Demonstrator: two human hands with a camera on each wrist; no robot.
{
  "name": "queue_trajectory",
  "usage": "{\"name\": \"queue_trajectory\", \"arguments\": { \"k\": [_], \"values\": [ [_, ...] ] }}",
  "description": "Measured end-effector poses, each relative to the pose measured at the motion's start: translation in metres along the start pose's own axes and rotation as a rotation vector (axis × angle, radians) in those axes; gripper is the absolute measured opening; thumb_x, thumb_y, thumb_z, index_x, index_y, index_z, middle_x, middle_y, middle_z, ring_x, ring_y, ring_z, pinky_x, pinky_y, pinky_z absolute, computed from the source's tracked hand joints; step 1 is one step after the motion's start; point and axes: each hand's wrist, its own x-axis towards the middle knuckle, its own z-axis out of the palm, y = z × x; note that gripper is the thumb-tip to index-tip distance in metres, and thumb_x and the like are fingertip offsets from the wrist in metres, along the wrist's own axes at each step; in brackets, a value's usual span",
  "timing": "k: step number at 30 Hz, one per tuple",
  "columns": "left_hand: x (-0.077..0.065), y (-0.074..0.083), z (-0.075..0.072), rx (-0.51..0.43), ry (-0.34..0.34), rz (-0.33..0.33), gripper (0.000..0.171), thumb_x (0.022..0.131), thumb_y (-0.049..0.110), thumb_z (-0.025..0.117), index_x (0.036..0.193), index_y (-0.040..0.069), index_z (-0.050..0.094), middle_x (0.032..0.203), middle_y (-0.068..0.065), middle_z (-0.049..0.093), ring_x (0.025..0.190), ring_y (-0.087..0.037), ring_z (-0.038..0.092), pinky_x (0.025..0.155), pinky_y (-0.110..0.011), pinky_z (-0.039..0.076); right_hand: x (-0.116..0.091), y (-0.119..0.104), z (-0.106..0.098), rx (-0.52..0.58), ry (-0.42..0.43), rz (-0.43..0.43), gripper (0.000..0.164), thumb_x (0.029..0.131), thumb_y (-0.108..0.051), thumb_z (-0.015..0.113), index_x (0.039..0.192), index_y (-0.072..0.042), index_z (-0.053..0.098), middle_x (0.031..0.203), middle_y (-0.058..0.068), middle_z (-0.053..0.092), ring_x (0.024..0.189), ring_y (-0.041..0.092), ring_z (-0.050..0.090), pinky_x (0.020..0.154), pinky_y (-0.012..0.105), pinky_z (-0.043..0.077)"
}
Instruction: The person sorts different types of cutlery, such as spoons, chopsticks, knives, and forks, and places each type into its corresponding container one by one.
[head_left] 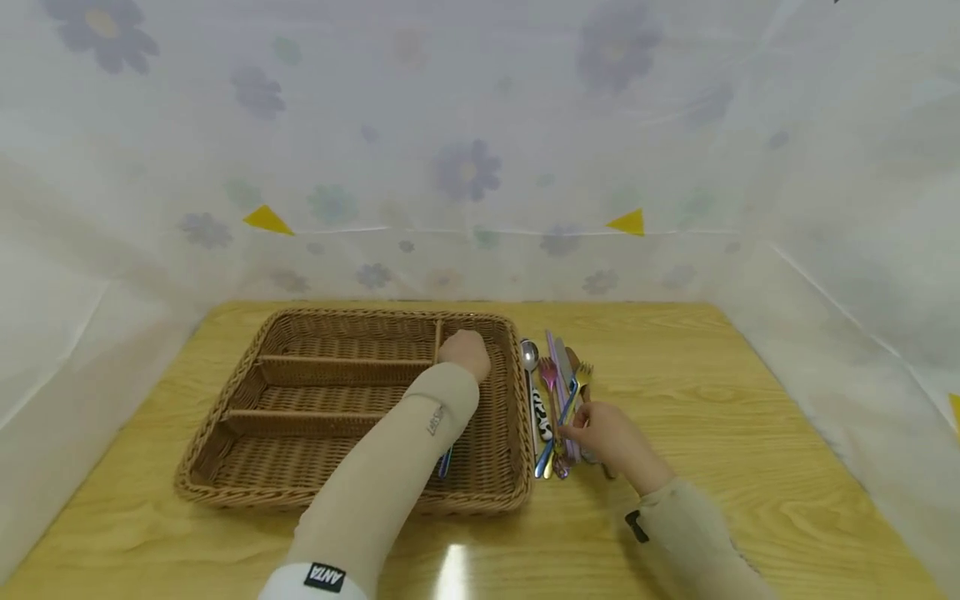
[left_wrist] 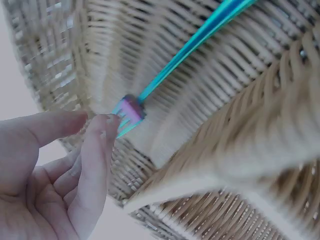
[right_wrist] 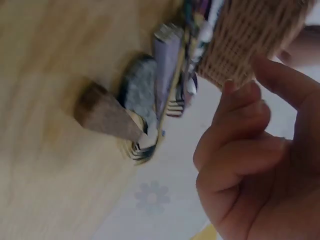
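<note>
Wicker tray point(head_left: 300, 454), toward surface's point(head_left: 675, 367) left edge: iridescent fork point(left_wrist: 172, 66), right compartment, apparently being placed; left hand point(head_left: 465, 354) released. Cutlery point(head_left: 562, 392), toward right edge: right hand point(head_left: 615, 442) empty, next likely needing a pinch.

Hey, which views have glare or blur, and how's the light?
Head view: white glare streak on the yellow wood-grain table, otherwise fairly sharp; left wrist view: washed out, the brown wicker divider blurred; right wrist view: dimmer, the brown tapered cutlery handle blurry.
</note>
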Motion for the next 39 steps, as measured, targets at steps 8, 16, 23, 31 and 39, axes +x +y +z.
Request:
{"name": "queue_trajectory", "arguments": {
  "k": [8, 16, 23, 31, 39],
  "values": [
    [-0.007, -0.011, -0.02, -0.082, 0.041, 0.06, 0.02, 0.095, 0.016, 0.051, 0.089, 0.005, 0.066, 0.07, -0.006, 0.057, 0.044, -0.009, 0.034, 0.04, -0.023, 0.03, 0.001, 0.001, 0.021, -0.204, -0.03, 0.009, 0.032, 0.079, -0.032, 0.07, 0.059, -0.012, 0.055, 0.055, -0.002, 0.05, 0.05, 0.012, 0.04, 0.045, 0.025, 0.031],
    [-0.008, -0.029, -0.024, -0.112, 0.037, 0.003, 0.027, 0.095, 0.021, 0.05, 0.107, 0.001, 0.064, 0.062, -0.003, 0.045, 0.044, -0.009, 0.032, 0.041, -0.023, 0.029, 0.001, -0.005, 0.023, -0.287, -0.046, -0.018, 0.036, 0.084, -0.024, 0.066, 0.056, -0.013, 0.046, 0.056, -0.001, 0.045, 0.05, 0.012, 0.039, 0.044, 0.023, 0.03],
    [-0.013, -0.032, -0.025, -0.102, 0.044, -0.014, 0.027, 0.095, 0.02, 0.05, 0.11, 0.001, 0.063, 0.063, -0.004, 0.047, 0.045, -0.009, 0.036, 0.042, -0.024, 0.031, 0.008, -0.01, 0.027, -0.311, -0.049, 0.038, 0.029, 0.078, -0.023, 0.062, 0.057, -0.013, 0.046, 0.059, 0.003, 0.05, 0.053, 0.015, 0.044, 0.045, 0.027, 0.033],
    [-0.017, -0.032, -0.028, -0.079, 0.05, -0.016, 0.03, 0.095, 0.022, 0.051, 0.114, 0.001, 0.062, 0.084, -0.01, 0.061, 0.051, -0.011, 0.042, 0.045, -0.025, 0.035, 0.009, -0.016, 0.031, -0.397, -0.02, 0.084, 0.027, 0.084, -0.019, 0.052, 0.061, -0.007, 0.054, 0.071, 0.013, 0.06, 0.06, 0.023, 0.055, 0.05, 0.042, 0.048],
    [-0.018, -0.034, -0.028, -0.056, 0.036, -0.02, 0.045, 0.095, 0.024, 0.051, 0.135, 0.003, 0.048, 0.082, -0.009, 0.063, 0.048, -0.01, 0.039, 0.043, -0.024, 0.033, -0.003, -0.016, 0.034, -0.494, 0.096, -0.011, 0.022, 0.085, -0.004, 0.052, 0.064, -0.002, 0.054, 0.064, 0.012, 0.058, 0.058, 0.024, 0.06, 0.047, 0.042, 0.051]
  ]
}}
